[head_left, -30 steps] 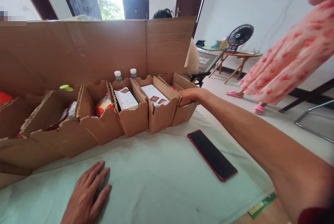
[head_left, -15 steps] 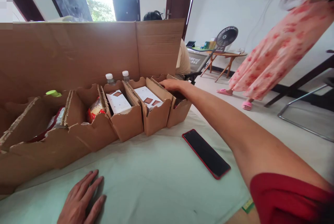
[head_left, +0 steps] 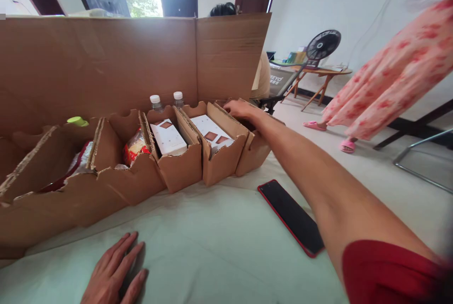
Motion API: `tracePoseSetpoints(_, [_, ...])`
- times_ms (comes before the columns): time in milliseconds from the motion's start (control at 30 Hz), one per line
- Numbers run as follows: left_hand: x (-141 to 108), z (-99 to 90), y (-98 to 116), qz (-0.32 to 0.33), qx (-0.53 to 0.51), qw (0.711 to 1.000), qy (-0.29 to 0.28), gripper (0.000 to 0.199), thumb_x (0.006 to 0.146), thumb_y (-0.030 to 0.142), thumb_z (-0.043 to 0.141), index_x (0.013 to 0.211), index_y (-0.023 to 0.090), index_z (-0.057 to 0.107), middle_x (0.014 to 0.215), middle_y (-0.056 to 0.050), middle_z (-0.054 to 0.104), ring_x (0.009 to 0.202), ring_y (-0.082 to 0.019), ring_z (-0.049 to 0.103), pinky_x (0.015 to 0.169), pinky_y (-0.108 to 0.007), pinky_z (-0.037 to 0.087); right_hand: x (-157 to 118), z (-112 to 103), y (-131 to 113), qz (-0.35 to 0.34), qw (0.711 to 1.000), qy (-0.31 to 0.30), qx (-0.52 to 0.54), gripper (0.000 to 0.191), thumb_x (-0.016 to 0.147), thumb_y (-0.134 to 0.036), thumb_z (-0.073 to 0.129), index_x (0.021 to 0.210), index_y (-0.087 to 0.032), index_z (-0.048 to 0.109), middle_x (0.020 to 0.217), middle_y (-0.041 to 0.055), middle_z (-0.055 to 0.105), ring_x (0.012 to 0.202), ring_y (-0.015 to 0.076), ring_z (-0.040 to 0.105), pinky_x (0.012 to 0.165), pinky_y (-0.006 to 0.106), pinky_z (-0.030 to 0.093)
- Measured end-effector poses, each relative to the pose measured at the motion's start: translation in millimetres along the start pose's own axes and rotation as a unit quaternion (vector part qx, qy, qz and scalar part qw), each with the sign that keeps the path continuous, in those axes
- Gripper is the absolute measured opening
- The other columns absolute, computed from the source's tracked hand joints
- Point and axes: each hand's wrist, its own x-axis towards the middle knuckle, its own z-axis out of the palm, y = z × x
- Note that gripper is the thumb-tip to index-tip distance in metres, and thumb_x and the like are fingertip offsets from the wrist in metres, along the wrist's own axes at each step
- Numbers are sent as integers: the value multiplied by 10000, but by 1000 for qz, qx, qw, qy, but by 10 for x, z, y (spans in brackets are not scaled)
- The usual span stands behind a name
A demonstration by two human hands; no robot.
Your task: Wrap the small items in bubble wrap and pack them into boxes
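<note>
Head view: right hand (head_left: 241, 108) reaches inside the end cardboard bin (head_left: 252, 156), its grip's state hidden; left hand (head_left: 111, 273) rests on cloth (head_left: 198, 247), grip apart. Forearm (head_left: 307, 167) pressure could buckle the bin's wall.

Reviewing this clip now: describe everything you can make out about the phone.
The phone is a slim, rounded-corner rectangle with a glossy black face, showing no lit display, and a red rim that looks like a case. It lies flat, face up, on the pale green cloth, slanting from near the row of cardboard boxes down toward the right forearm. The forearm passes close to its lower end; whether they touch I cannot tell. Neither hand is on it.
</note>
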Motion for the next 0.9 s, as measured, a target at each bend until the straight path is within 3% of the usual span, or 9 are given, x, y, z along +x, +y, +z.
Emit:
tracePoseSetpoints(133, [8,-1,41,-18,-7,1000,16,459,934,481,608,1332,253,626,1405,-134,664,1216,-339,678,912,-461,622,-446,-416,107,63,962,255,74,306,1003,-262,424,1177,-134,641,1236,146,666,1159,283,635,928,408,528])
tracePoseSetpoints(233, [-6,-13,98,-83,-47,994,54,408,938,464,602,1290,264,656,1414,-137,645,1257,-361,646,978,-530,585,-1117,-571,-65,49,848,430,305,205,949,-376,490,1040,-214,577,1053,84,674,954,229,707,754,352,555])
tracePoseSetpoints(300, [15,-92,191,-160,-114,978,75,407,942,470,598,1298,281,655,1465,-122,603,1317,-363,600,1044,-554,542,-1646,-521,-362,3,816,404,414,205,857,-414,627,923,-252,520,890,32,660,783,201,708,695,339,560])
tracePoseSetpoints(367, [83,-252,337,-255,-230,936,74,484,938,509,609,1377,305,600,1539,-103,539,1370,-356,555,1070,-540,526,-2118,-349,-749,-37,852,305,424,206,837,-418,676,878,-277,532,849,13,681,785,207,708,747,362,587])
tracePoseSetpoints(433, [198,-473,517,-342,-396,850,55,631,915,594,622,1468,313,506,1560,-115,518,1366,-357,560,1039,-519,549,-2450,-86,-1138,-86,871,244,418,165,855,-401,671,874,-302,540,972,23,722,888,227,719,801,391,598])
tracePoseSetpoints(567, [479,-843,808,-387,-725,570,2,888,799,823,585,1475,259,469,1380,-185,650,1223,-387,658,924,-560,584,-2713,590,-1727,-222,905,198,305,62,938,-307,532,912,-335,581,1225,38,725,1083,251,698,946,485,540])
tracePoseSetpoints(633, [563,-863,839,-395,-777,490,-7,871,764,812,641,1401,226,547,1264,-170,709,1140,-364,696,910,-534,580,-2774,914,-1920,-302,913,132,243,81,954,-317,550,977,-330,627,1279,59,718,1099,268,696,953,517,510])
tracePoseSetpoints(767, [508,-705,760,-492,-704,509,62,710,626,548,892,1170,139,689,1041,-107,772,916,-260,733,780,-329,565,-2877,1136,-1997,-364,897,43,248,222,938,-480,648,1097,-325,660,1248,73,739,1083,277,708,968,517,483])
tracePoseSetpoints(900, [364,-787,659,-497,-645,578,59,592,710,507,865,1153,141,727,1011,-75,784,856,-205,722,767,-283,555,-2671,641,-1649,-217,936,136,241,205,962,-444,579,1123,-362,675,1149,49,764,1076,286,707,957,511,506])
